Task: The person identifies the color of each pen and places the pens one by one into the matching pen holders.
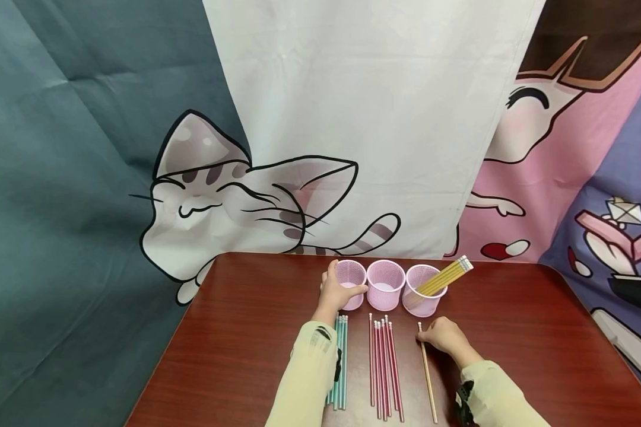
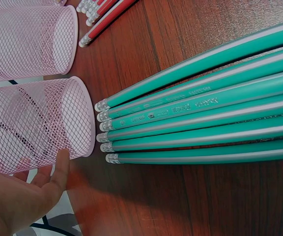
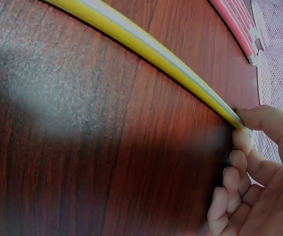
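Observation:
My left hand (image 1: pixel 333 295) holds the leftmost pink mesh pen cup (image 1: pixel 352 274), its fingers at the far left side and its thumb across the front. In the left wrist view, fingers lie round that cup's mesh wall (image 2: pixel 43 123). My right hand (image 1: pixel 448 337) pinches a single yellow pencil (image 1: pixel 429 379) near its eraser end; the pencil lies along the table. In the right wrist view, thumb and forefinger meet on the yellow pencil (image 3: pixel 181 73). Several yellow pencils (image 1: pixel 443 277) lean in the right pink mesh cup (image 1: pixel 423 309), eraser ends up.
A middle pink mesh cup (image 1: pixel 386 296) stands between the other two. Several red pencils (image 1: pixel 384 373) lie in front of it. Several green pencils (image 2: pixel 195 108) lie side by side before the left cup. A printed cloth (image 1: pixel 374 118) hangs behind the brown table (image 1: pixel 235 332).

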A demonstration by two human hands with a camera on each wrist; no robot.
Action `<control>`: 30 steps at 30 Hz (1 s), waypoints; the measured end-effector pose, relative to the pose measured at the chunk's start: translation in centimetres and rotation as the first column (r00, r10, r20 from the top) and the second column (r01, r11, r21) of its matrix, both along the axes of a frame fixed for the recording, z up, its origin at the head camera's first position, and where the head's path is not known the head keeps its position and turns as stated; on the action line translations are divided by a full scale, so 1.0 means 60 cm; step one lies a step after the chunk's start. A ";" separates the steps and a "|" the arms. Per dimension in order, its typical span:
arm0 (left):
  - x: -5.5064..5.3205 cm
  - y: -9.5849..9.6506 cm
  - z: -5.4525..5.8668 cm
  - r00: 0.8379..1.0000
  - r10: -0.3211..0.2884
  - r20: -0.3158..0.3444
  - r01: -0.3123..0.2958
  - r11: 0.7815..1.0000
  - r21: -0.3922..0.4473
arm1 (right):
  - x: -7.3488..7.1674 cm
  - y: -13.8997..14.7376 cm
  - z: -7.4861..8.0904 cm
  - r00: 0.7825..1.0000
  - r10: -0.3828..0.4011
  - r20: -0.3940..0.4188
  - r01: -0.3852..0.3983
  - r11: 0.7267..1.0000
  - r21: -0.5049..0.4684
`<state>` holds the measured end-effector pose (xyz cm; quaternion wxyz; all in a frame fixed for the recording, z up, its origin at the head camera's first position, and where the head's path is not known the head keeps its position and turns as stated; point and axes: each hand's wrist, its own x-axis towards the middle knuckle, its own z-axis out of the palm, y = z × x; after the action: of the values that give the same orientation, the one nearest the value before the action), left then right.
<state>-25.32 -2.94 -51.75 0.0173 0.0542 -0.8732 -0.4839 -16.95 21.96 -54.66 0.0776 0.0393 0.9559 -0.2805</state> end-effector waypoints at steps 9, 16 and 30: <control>0.003 0.001 0.000 1.000 0.000 -0.013 0.000 1.000 0.014 | 0.000 0.001 -0.002 1.000 0.000 -0.004 0.000 1.000 0.031; 0.002 0.000 0.003 1.000 0.000 -0.020 0.000 1.000 0.016 | -0.002 0.008 0.000 1.000 -0.008 -0.008 0.007 0.998 -0.065; 0.001 0.001 0.006 1.000 0.000 -0.011 0.000 1.000 0.015 | 0.002 0.002 0.031 0.999 -0.027 0.039 0.037 0.960 -0.277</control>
<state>-25.26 -2.86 -51.41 0.0219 0.0515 -0.8695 -0.4907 -16.85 22.07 -52.80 0.0946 0.0483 0.9048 -0.4124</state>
